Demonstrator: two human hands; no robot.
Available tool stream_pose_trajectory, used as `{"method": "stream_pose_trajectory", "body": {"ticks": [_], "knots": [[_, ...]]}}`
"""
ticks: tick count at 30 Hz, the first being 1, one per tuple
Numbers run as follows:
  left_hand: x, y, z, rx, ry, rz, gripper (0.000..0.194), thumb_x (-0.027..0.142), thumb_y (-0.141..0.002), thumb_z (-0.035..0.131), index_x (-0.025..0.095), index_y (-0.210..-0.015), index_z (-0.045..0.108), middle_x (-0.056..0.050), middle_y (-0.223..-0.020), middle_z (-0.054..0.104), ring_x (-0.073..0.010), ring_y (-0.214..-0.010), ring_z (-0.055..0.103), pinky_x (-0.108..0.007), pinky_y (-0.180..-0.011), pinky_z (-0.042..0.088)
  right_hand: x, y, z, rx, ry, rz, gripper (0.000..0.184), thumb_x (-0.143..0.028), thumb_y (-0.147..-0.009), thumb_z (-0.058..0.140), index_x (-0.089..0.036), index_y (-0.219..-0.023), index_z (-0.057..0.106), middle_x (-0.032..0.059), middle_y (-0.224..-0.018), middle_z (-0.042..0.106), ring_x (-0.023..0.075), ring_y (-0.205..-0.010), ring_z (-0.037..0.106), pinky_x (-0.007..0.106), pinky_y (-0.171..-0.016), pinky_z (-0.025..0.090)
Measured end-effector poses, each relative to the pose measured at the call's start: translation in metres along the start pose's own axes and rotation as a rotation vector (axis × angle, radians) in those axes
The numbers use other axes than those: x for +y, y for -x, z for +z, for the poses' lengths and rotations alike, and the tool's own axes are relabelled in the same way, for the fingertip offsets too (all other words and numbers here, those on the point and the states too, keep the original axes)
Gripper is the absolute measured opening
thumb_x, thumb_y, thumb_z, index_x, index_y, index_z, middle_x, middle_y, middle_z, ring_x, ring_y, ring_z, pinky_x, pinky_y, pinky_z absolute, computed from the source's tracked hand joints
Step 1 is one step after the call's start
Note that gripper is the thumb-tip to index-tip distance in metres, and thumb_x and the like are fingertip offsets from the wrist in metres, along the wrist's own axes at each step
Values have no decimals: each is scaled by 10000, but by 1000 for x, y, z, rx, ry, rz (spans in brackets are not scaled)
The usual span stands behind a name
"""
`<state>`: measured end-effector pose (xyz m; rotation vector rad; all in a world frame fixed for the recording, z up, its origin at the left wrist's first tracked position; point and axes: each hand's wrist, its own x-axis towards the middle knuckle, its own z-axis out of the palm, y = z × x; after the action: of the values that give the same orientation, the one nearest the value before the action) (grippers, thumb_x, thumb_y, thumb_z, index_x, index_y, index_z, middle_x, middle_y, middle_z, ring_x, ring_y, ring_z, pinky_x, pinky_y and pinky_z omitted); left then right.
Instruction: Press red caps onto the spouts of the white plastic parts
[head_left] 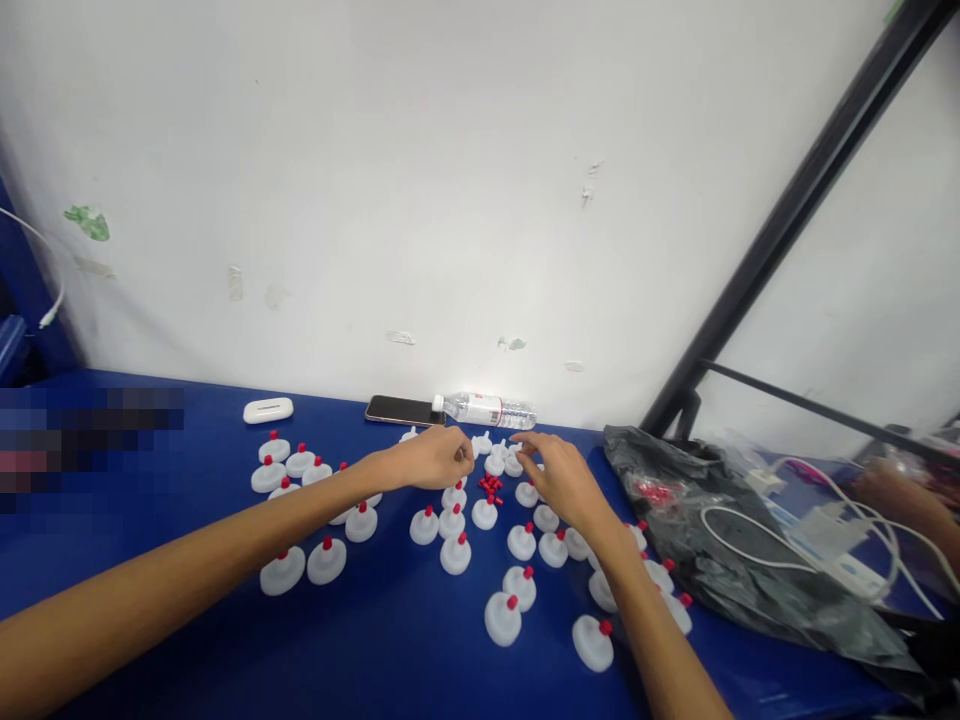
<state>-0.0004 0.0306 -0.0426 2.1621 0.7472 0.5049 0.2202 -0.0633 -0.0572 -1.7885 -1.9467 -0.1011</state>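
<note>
My left hand is closed over the middle of the blue table, its fingertips curled together; whatever is in them is too small or hidden to make out. My right hand reaches in from the right with thumb and forefinger apart, close beside a bare white nozzle cap at the back. Several such round white caps without red tips are grouped there. Between the hands lies a small pile of red tips. Many white caps with red tips, such as this one, stand about the table, some partly hidden by my forearms.
Along the wall lie a white case, a phone and a clear bottle. A grey plastic bag covers the right side, with a power strip and white cables. Another person's hand shows at far right.
</note>
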Motion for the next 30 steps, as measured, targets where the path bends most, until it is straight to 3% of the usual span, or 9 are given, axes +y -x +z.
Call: {"method": "stream_pose_trajectory", "body": {"ticks": [5, 11, 15, 18, 24, 30], "knots": [[11, 2, -2, 6, -201, 50, 117, 236, -861, 661, 180, -856, 763, -33, -731, 706, -200, -680, 656, -297, -629, 474, 6, -1, 9, 11, 42, 46, 193, -181, -922, 604, -204, -1019, 769, 103, -948, 767, 268, -933, 705, 375, -845, 493], [16, 4, 0, 96, -232, 138, 239, 248, -852, 582, 185, -916, 804, -106, -976, 773, -295, -949, 706, -317, -756, 496, 5, -1, 1, 83, -64, 98, 114, -164, -834, 689, -200, -894, 780, 97, -884, 784, 286, -875, 724, 393, -823, 505], [16, 3, 4, 129, -178, 178, 438, 399, -869, 649, 159, -1225, 737, -145, -1166, 750, -331, -1085, 685, -362, -885, 512, -5, -1, -12, 173, -257, 120, 143, -269, -880, 666, -212, -944, 780, 74, -927, 798, 270, -906, 734, 396, -872, 522], [18, 2, 6, 100, -98, 184, 658, 521, -832, 713, 146, -1369, 646, -160, -1192, 750, -323, -1076, 708, -350, -846, 550, -17, 0, -20, 173, -444, 94, 216, -365, -911, 654, -213, -1001, 779, 49, -934, 805, 243, -899, 745, 359, -848, 555], [21, 2, 4, 117, 30, 182, 408, 408, -806, 753, 162, -1131, 776, -99, -1001, 800, -284, -959, 741, -317, -795, 562, -28, 1, -23, 178, -679, 56, 268, -430, -896, 693, -202, -997, 792, 72, -1010, 808, 261, -962, 747, 365, -871, 573], [24, 3, 2, 95, 145, 152, 462, 350, -758, 792, 133, -1165, 765, -122, -1038, 790, -307, -983, 734, -343, -795, 565, -28, 0, -22, 228, -771, 82, 263, -438, -835, 765, -205, -954, 795, 74, -969, 812, 275, -939, 751, 387, -853, 585]]}}
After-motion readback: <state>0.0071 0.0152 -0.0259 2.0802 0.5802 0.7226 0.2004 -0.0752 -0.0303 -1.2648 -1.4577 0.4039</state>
